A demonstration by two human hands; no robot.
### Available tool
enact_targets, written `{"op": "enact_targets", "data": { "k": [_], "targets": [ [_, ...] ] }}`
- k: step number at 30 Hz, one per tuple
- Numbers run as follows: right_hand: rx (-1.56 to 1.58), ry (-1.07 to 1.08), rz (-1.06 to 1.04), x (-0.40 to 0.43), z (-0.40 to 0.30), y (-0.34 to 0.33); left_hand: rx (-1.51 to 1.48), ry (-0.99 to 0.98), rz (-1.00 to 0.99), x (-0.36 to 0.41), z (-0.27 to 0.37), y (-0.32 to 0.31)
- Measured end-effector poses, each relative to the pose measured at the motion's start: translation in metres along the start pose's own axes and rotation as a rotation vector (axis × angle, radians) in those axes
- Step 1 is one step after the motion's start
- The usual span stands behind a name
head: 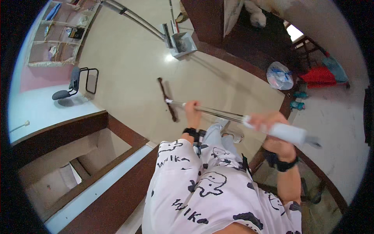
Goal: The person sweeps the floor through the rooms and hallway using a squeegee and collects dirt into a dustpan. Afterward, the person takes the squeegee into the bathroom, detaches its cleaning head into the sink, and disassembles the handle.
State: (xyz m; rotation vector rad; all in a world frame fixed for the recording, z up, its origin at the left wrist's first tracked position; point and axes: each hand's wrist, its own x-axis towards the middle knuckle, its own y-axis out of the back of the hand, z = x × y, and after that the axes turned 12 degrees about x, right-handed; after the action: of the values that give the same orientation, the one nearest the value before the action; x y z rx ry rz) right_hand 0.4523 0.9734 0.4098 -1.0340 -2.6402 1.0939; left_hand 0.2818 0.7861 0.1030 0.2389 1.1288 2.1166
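A long-handled floor tool [217, 111], a mop or a squeegee, slants across in front of me. My left hand [193, 110] grips its metal pole fairly close to the head. My right hand [268, 121] is closed around the upper end, by the thick white handle [287, 133], and is slightly blurred. At the far end a narrow dark head [167, 99] lies on or just above the beige tiled floor [131, 84]; contact cannot be made out. My feet in light shoes [233, 136] are below the pole.
A grey dustpan [184, 44] and a broom head [166, 35] rest on the floor ahead. A dark chair [74, 80] and shelving [60, 38] are at left. A tied plastic bag [279, 76] lies right, by a dark doorway. Brown-edged ledges [125, 128] flank me.
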Motion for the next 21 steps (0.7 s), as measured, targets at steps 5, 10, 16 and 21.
{"op": "enact_targets", "data": {
  "k": [5,10,16,21],
  "targets": [
    [-0.134,-0.173,-0.124,0.046,0.108,-0.009,0.452,0.125,0.228,0.013,-0.163,-0.005],
    [-0.208,-0.126,-0.065,0.037,0.132,0.011,0.203,0.293,-0.189,0.033,-0.175,-0.026],
    [-0.619,-0.06,0.381,-0.024,0.021,0.01,0.331,-0.233,-0.287,0.032,-0.035,-0.057],
    [-0.444,0.119,0.814,-0.149,-0.059,-0.003,0.21,-0.415,-0.411,-0.045,0.118,-0.084]
  ]
}}
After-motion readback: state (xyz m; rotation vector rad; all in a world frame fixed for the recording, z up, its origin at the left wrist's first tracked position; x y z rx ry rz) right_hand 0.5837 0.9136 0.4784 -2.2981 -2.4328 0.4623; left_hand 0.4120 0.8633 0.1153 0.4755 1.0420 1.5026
